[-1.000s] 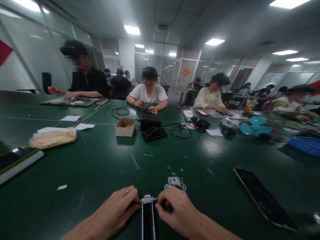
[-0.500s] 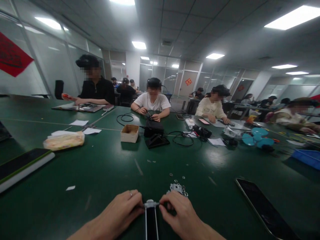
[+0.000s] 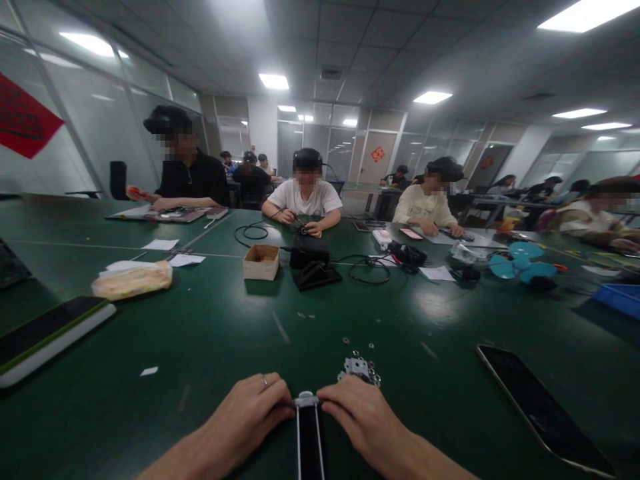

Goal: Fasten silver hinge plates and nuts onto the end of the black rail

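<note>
Straight in front of me at the bottom lies a long dark piece with two thin pale rails (image 3: 311, 443), its near end cut off by the frame. Across its far end sits a small grey metal end piece (image 3: 307, 400) with a rounded pale top. My left hand (image 3: 250, 410), a ring on one finger, pinches the left end of this piece. At its right end the closed fingers of my right hand (image 3: 363, 413) grip it too. Just beyond the right hand is a grey metal bracket (image 3: 357, 367), partly hidden, with several small nuts or washers (image 3: 373, 375) around it.
A smartphone (image 3: 543, 407) lies at right, a green-edged device (image 3: 55, 333) at left. Farther off are a wrapped package (image 3: 133, 280), an open box (image 3: 261, 263), a black device (image 3: 310, 252) with cables and blue fan blades (image 3: 523, 262). Several people sit around the table.
My right-hand fingers have straightened and closed in at the end piece's right side, where they were more curled before. The whole view has shifted slightly; the left hand keeps its pinch.
</note>
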Action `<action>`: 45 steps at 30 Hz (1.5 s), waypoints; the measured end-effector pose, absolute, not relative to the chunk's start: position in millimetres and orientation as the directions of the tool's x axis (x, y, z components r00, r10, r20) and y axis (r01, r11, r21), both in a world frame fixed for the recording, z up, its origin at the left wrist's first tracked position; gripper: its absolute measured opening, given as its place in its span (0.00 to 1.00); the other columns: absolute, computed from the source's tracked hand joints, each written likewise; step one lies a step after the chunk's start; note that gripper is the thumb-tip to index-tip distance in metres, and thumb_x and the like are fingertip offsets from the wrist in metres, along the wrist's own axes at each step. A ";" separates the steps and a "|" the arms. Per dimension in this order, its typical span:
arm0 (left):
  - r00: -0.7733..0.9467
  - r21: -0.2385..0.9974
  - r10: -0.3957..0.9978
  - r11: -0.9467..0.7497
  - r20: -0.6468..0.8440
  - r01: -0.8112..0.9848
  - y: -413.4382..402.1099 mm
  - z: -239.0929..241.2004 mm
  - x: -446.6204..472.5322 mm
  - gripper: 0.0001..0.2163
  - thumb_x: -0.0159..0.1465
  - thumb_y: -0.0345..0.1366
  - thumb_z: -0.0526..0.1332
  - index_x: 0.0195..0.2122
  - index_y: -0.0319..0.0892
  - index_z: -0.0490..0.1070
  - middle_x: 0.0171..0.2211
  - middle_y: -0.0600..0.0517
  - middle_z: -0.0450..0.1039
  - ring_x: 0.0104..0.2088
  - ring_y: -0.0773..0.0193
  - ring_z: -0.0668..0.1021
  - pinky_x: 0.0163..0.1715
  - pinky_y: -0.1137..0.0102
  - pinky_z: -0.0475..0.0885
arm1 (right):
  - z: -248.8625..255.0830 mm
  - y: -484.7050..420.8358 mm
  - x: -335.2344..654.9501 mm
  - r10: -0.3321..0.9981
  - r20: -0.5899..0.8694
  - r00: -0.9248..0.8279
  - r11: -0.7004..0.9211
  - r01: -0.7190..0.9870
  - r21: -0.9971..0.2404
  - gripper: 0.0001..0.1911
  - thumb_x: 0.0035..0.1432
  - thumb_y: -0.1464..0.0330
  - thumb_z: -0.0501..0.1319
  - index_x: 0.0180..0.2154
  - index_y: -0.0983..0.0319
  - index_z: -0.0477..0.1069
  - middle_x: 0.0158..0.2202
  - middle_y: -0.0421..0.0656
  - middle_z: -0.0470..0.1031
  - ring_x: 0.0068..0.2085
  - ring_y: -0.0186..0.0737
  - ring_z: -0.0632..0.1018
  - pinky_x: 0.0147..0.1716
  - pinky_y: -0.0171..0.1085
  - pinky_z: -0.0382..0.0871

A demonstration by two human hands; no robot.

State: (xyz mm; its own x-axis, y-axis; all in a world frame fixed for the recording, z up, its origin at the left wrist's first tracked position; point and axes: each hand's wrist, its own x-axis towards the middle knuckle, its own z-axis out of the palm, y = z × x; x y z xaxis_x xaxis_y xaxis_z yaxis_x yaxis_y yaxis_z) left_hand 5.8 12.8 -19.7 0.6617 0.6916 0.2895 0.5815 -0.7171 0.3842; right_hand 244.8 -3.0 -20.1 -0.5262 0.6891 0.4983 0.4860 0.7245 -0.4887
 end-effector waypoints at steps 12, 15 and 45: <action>0.653 0.327 0.695 -0.718 0.301 0.614 13.7 -26.0 10.3 0.03 0.65 0.29 0.56 0.35 0.43 0.67 0.30 0.55 0.71 0.28 0.66 0.74 0.27 0.75 0.65 | -26.9 -2.1 241.7 0.596 0.557 -0.579 0.798 0.506 -0.328 0.13 0.68 0.69 0.49 0.43 0.65 0.71 0.34 0.45 0.77 0.33 0.37 0.72 0.35 0.37 0.66; 0.652 0.324 0.708 -0.705 0.272 0.631 12.4 -23.9 10.1 0.02 0.64 0.29 0.58 0.35 0.42 0.67 0.31 0.55 0.71 0.29 0.66 0.74 0.28 0.74 0.66 | -26.6 -1.7 241.5 0.598 0.553 -0.581 0.793 0.526 -0.305 0.12 0.68 0.70 0.49 0.44 0.65 0.70 0.34 0.45 0.77 0.34 0.38 0.72 0.35 0.38 0.66; 0.649 0.480 0.729 -0.659 0.217 0.579 17.4 -27.7 3.4 0.05 0.67 0.34 0.53 0.39 0.45 0.67 0.35 0.54 0.71 0.32 0.65 0.74 0.31 0.72 0.67 | 0.0 44.7 317.4 0.778 0.230 -0.584 0.614 0.784 -0.086 0.16 0.57 0.79 0.56 0.46 0.63 0.73 0.45 0.50 0.72 0.46 0.44 0.70 0.44 0.44 0.64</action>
